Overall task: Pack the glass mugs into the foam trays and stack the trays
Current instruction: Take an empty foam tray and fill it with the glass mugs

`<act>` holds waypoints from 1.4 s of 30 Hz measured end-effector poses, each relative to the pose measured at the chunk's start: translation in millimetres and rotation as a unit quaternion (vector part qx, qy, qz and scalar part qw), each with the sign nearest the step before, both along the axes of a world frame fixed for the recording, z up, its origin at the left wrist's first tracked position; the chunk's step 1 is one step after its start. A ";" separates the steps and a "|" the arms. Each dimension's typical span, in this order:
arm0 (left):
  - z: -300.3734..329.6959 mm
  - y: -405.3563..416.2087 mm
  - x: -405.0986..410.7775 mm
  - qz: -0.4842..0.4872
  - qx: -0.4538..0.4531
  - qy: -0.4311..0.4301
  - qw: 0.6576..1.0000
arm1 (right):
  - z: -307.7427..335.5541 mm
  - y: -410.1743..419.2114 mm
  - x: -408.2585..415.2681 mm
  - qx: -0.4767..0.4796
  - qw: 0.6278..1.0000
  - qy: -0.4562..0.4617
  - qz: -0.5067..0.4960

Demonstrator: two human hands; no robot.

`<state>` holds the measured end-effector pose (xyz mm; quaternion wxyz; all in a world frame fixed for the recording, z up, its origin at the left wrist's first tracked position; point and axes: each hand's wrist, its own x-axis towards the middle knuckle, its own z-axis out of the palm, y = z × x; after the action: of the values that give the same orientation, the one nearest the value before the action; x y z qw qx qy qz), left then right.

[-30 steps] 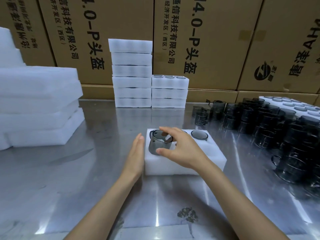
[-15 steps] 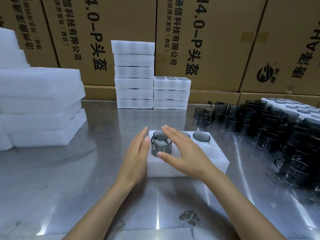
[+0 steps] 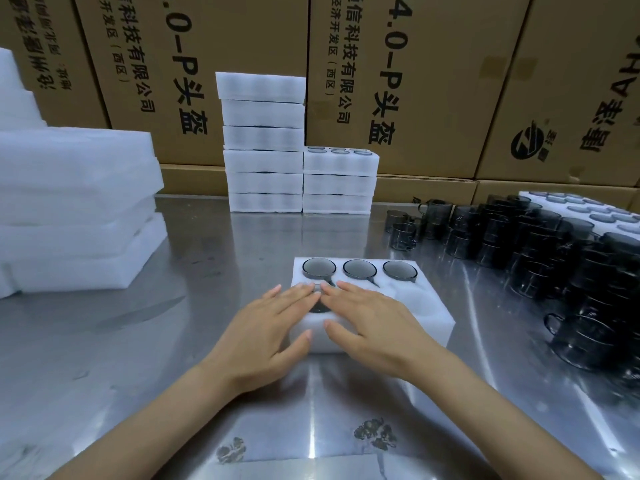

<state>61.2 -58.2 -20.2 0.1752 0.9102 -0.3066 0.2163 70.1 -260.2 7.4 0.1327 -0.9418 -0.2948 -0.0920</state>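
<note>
Fingers of both my left hand (image 3: 266,327) and right hand (image 3: 372,323) lie flat, holding nothing, pressing a smoky glass mug (image 3: 317,306) into the white foam tray (image 3: 429,317) at its seven o'clock pocket to seat it.

Two hands (image 3: 266,336); four mugs in near tray (image 3: 433,315); six- and three-tray stacks (image 3: 264,161); loose mugs (image 3: 540,247) uncountable

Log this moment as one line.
step: seating mug | tray: back row filled | left hand, right hand: flat, pressing
</note>
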 end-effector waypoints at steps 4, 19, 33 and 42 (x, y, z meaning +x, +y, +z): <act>3.4 -3.8 -0.6 0.017 0.003 -0.003 1.000 | 0.4 0.9 -0.7 0.000 1.000 0.009 -0.007; -17.4 -9.7 -2.3 0.082 -0.315 0.133 0.936 | -7.2 -55.1 -4.4 0.234 0.913 -0.184 -0.278; -19.2 -13.7 -7.5 0.070 -0.202 0.099 0.972 | -15.6 -133.9 -17.2 0.048 0.837 -0.043 -0.544; -17.8 -14.1 -8.9 0.054 -0.165 0.079 0.982 | -13.9 -150.5 3.4 0.178 0.876 0.038 -0.447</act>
<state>52.3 -72.3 -38.0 0.3343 0.8983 -0.2027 0.2003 73.5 -410.7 -6.5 0.2540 -0.9365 0.1842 -0.1565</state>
